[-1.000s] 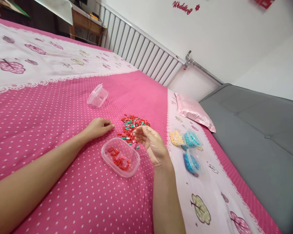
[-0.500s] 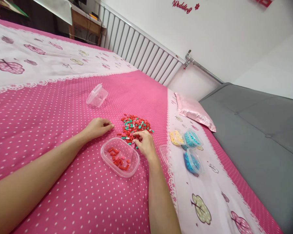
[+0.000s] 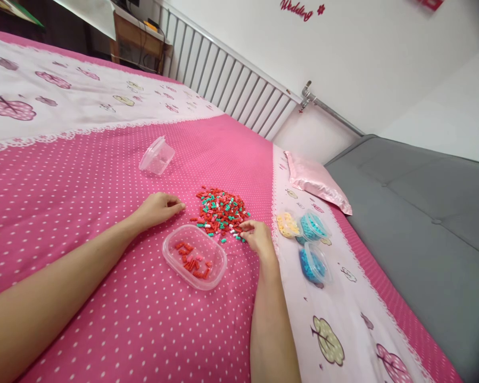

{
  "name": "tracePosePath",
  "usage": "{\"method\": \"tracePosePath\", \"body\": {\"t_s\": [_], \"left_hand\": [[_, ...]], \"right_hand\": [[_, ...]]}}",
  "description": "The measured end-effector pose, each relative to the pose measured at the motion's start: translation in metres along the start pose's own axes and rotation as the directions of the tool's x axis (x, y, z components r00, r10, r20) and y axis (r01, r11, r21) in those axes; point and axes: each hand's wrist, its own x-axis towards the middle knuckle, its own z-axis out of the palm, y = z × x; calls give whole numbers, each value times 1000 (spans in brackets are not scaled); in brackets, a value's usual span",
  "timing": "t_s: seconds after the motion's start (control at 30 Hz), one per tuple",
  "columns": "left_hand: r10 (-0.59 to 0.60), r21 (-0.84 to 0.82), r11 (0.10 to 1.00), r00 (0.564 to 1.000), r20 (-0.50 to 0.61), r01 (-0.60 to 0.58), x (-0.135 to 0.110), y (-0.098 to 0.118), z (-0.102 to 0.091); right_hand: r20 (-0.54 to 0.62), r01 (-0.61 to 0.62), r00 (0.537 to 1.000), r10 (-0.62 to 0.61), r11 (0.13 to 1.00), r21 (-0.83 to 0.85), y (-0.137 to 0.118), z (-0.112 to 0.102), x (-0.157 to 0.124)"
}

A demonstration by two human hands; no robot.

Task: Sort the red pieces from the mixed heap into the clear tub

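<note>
A heap of small red, green, white and pink plastic pieces lies on the bedspread. My right hand is at the heap's lower right edge, thumb and fingertips drawn close together; whatever may be between them is too small to make out. Left of the heap, my left hand rests on the cloth with fingers loosely stretched and nothing in them. A clear plastic tub stands between my forearms. Several red pieces and a few pink ones lie inside it.
An empty-looking clear container lies tipped beyond my left hand. At the right stand lidded tubs of yellow pieces, teal pieces and blue pieces. A pink pillow lies by the grey headboard.
My right hand has moved right, from over the heap's lower middle to its right edge, and its forearm now covers the clear lid beside it. My left hand stays put.
</note>
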Motion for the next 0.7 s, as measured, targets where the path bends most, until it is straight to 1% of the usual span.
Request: {"method": "tracePosePath", "body": {"t_s": [0.17,0.4,0.7], "left_hand": [[-4,-4,1000,1000,7,4,0,0,0],[-9,-3,1000,1000,10,9,0,1,0],[-17,3,1000,1000,15,17,-1,0,0]], "right_hand": [[-39,-84,996,82,996,-42,12,-7,3],[-126,-203,974,188,972,-121,17,-14,0],[-138,-254,962,236,959,-129,21,-13,3]]}}
